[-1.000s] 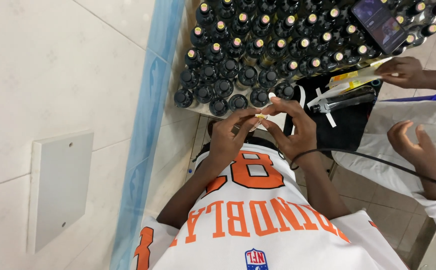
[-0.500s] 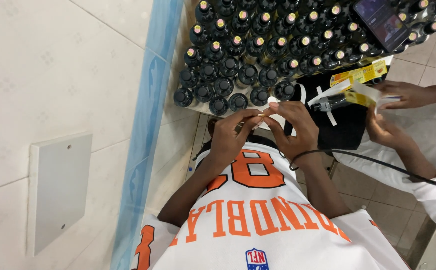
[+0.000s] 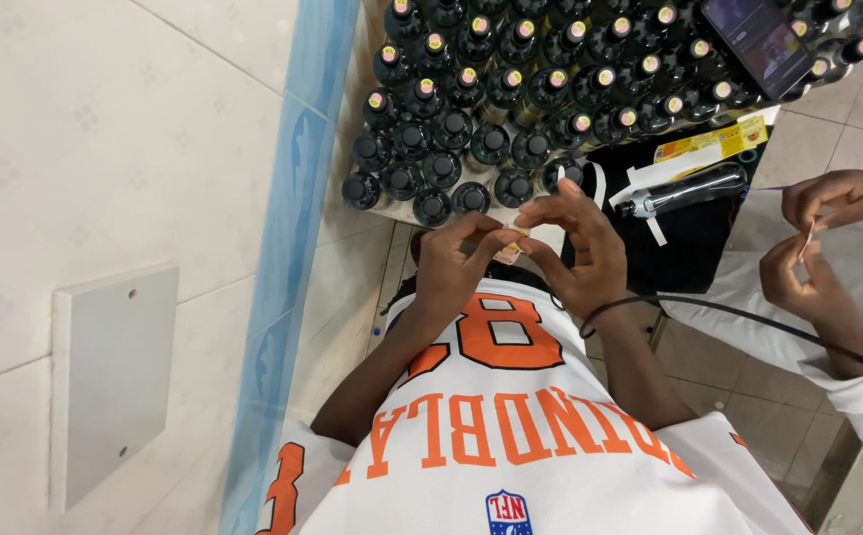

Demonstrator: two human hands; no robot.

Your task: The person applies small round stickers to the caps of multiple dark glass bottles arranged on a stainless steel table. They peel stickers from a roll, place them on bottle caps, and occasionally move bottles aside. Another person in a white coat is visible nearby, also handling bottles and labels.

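My left hand [image 3: 456,266] and my right hand [image 3: 578,246] meet fingertip to fingertip in front of my chest. Together they pinch a small pale sticker [image 3: 511,244]. A black band sits on my right wrist [image 3: 595,315]. Just beyond my hands stand rows of dark bottles [image 3: 471,109] with black caps; several caps farther back carry small round yellow and pink stickers. My white shirt with orange lettering [image 3: 491,426] fills the bottom of the view.
One dark bottle [image 3: 689,188] lies on a black surface beside yellow label sheets [image 3: 713,141]. A phone [image 3: 763,40] rests on the bottles at top right. A co-worker's two hands [image 3: 817,248] hold a thin strip at the right. White tiled wall lies to the left.
The co-worker's hands have drawn back from the yellow label sheets toward their own lap, holding a strip. My hands stay together on the sticker, fingers shifted slightly.
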